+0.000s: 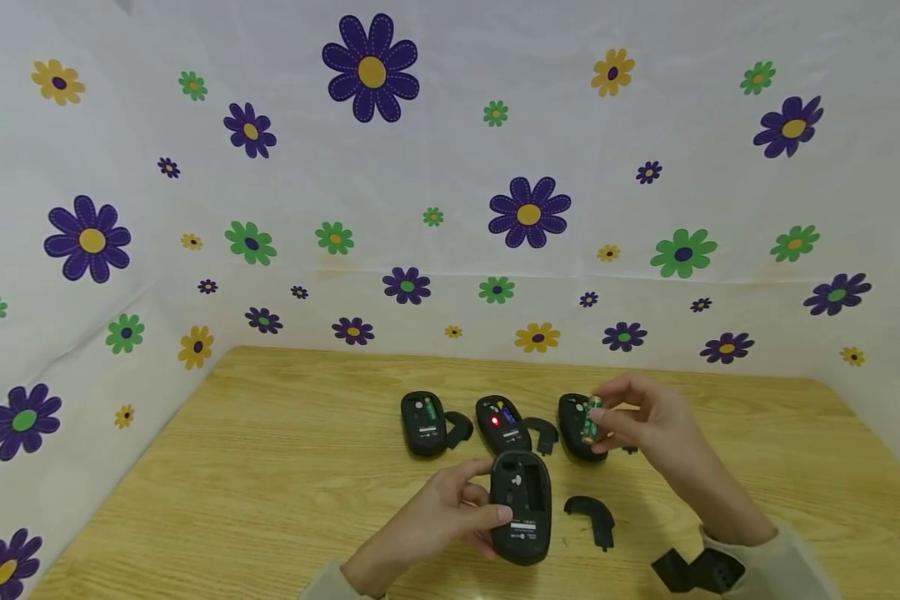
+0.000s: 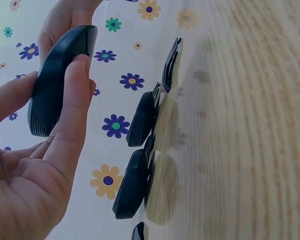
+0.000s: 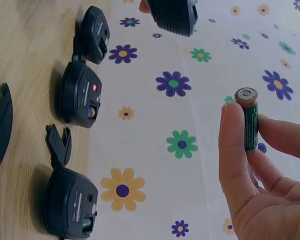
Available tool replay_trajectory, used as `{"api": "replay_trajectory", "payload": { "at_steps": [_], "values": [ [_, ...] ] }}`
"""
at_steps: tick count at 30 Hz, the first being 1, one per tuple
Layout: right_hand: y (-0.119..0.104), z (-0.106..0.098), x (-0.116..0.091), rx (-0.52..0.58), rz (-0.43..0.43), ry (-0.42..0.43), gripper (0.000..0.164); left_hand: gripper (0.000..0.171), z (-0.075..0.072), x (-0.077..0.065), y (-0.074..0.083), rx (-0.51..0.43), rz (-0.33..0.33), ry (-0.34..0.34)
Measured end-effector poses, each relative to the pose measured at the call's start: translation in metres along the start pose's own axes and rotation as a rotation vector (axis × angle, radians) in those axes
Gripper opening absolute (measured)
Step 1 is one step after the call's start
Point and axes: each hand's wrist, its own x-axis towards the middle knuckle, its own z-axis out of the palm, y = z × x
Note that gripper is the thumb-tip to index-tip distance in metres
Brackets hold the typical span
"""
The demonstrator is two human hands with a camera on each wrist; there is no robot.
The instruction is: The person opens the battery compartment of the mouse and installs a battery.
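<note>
My left hand (image 1: 446,510) grips a black computer mouse (image 1: 521,537), its underside turned up so the bare battery slot shows in the head view. In the left wrist view the same mouse (image 2: 52,95) is seen side-on between thumb and fingers, lifted off the table. My right hand (image 1: 648,417) pinches a green AA-type battery (image 1: 591,419) between thumb and fingers, up and to the right of the held mouse. The battery (image 3: 251,122) stands roughly upright in the right wrist view, one flat end showing. A curved black battery cover (image 1: 594,518) lies right of the held mouse.
Three more mice lie upside down in a row behind: a left one (image 1: 423,425) with a green battery, a middle one (image 1: 501,423) glowing red, a right one (image 1: 576,433) partly behind my hand. Loose covers (image 1: 543,435) lie beside them. A flowered sheet (image 1: 450,167) hangs behind the wooden table (image 1: 285,450).
</note>
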Motion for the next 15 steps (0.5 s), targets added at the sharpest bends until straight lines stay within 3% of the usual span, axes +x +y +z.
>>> {"api": "replay_trajectory", "payload": {
  "at_steps": [15],
  "values": [
    [-0.007, 0.021, -0.004, 0.023, 0.036, -0.099, 0.021, 0.054, -0.001, 0.000, -0.001, 0.001, 0.014, -0.006]
  ]
}}
